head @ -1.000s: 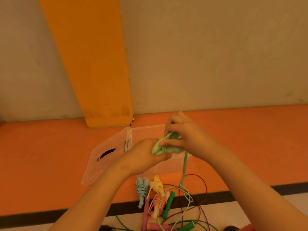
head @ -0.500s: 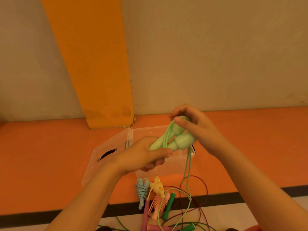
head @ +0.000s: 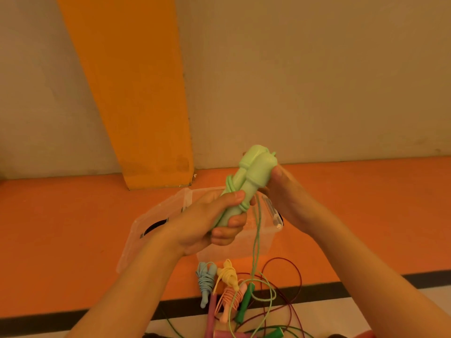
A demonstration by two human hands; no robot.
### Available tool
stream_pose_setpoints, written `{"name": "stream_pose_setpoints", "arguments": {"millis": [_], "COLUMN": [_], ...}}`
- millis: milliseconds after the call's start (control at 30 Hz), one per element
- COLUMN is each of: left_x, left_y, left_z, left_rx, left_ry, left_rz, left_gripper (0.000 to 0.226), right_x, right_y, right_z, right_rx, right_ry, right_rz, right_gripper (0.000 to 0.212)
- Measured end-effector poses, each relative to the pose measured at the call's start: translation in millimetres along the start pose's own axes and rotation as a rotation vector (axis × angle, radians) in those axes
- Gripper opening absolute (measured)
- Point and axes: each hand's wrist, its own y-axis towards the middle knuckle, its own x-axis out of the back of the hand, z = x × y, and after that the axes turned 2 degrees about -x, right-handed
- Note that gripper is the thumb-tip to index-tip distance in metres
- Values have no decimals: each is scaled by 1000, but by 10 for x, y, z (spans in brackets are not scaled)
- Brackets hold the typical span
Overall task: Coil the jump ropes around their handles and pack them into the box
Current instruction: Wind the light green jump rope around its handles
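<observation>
Handles [head: 253, 172] mid-frame above box [head: 139, 230], gripped by left hand [head: 210, 223], few rope [head: 230, 186] turns on, right hand [head: 288, 201] touching heads, grip unclear; three coiled ropes [head: 228, 275] at bottom, unboxed, loose ropes [head: 245, 304] left.

— What kind of place is this?
— Likely a gym or activity room: a smooth orange floor [head: 73, 240] with a black boundary line [head: 390, 279], a plain beige wall [head: 317, 81] bearing a broad orange stripe [head: 136, 93], and coloured jump ropes [head: 229, 276] on the floor.
</observation>
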Motion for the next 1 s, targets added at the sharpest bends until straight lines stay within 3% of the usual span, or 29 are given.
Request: {"name": "stream_pose_setpoints", "arguments": {"millis": [100, 367, 567, 667, 800, 867, 1000], "left_x": [-2, -66, -63, -57, -25, -24, -49], "left_y": [27, 13, 1, 21, 40, 50, 51], "left_z": [-1, -37, -45, -42, -13, 1, -4], "left_rx": [-1, 14, 28, 3, -36, -41, -42], "left_ry": [13, 77, 80, 112, 78, 77, 88], "left_rz": [-31, -4, -21, -59, -130, -157, -196], "left_gripper": [24, 20, 25, 30, 28, 31, 24], "right_x": [-49, -212, -233, -260, -222, -214, -217], "right_y": [-11, -80, -79, -76, -38, -39, -14], "right_z": [-26, -69, -63, -51, -25, -2, -55], "right_rx": [-26, -90, -20, -22, -90, -97, -118], "right_ry": [-20, -126, -230, -251, -174, -167, -282], "right_rz": [19, 184, 26, 9, 29, 30, -26], "right_gripper": [111, 88, 94, 78, 82, 66, 58]}}
